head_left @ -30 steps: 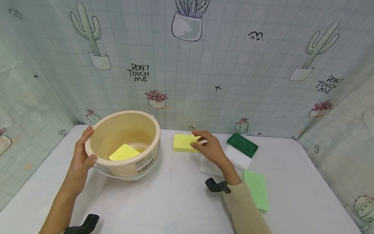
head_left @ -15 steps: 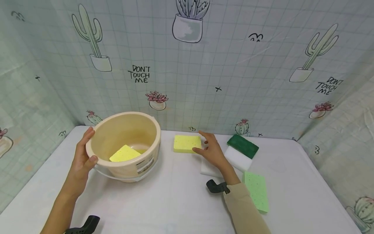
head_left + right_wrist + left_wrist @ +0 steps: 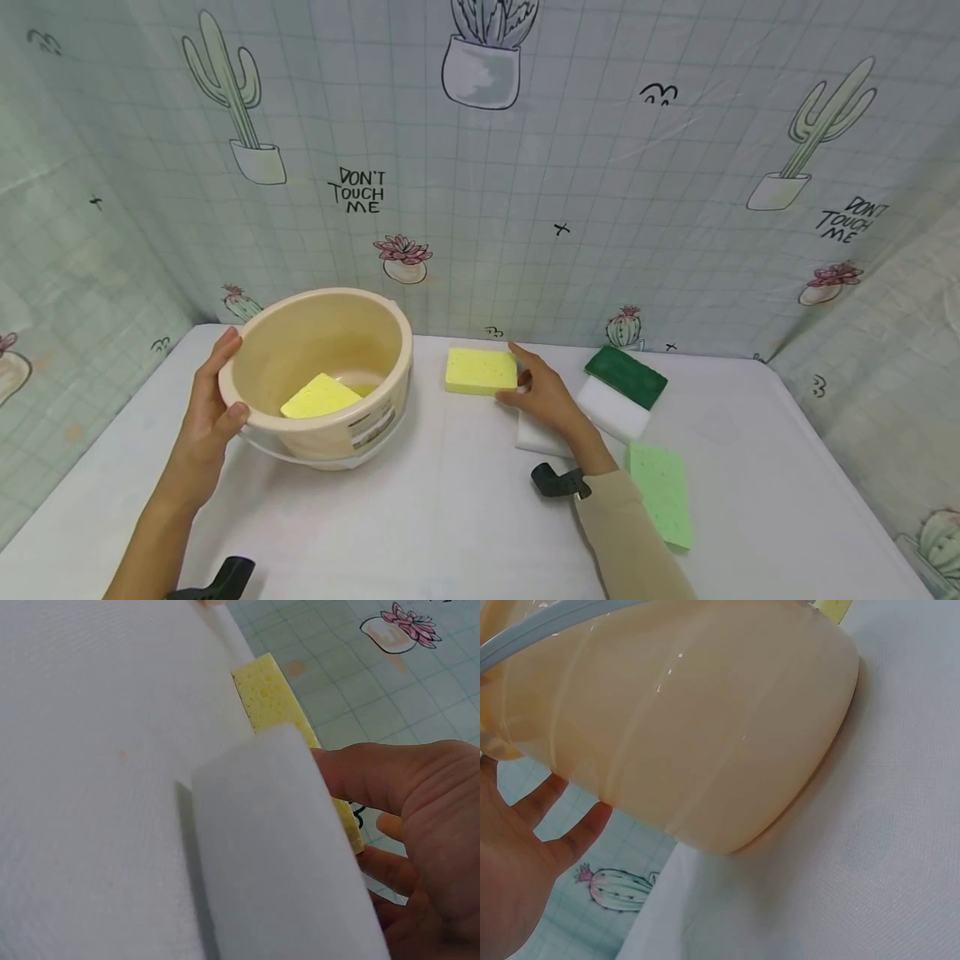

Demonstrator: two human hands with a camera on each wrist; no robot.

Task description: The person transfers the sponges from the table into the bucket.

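Two hands: both at work on a white cloth-covered table (image 3: 450,517).
Left hand (image 3: 210,408): curled over the near-left rim of the bucket, thumb inside the lip, fingers on the outer wall.
Bucket (image 3: 322,367): round, smooth, glossy beige plastic with a pale handle hanging low; it stands at the left, and the wrist view shows it tilted.
Inside it: a flat yellow sponge (image 3: 318,394) leaning on the bottom.
Right hand (image 3: 543,393): fingers bent around the right end of the yellow block, thumb on the near edge, gripping it.
Yellow block (image 3: 481,371): porous, rectangular, lying flat mid-table, near the back wall.
White pad (image 3: 285,855): smooth foam slab under the wrist.
Scrubber (image 3: 625,388): dark green rough top on white foam, far right.
Green sponge (image 3: 660,492): pale, pitted, flat, near right.
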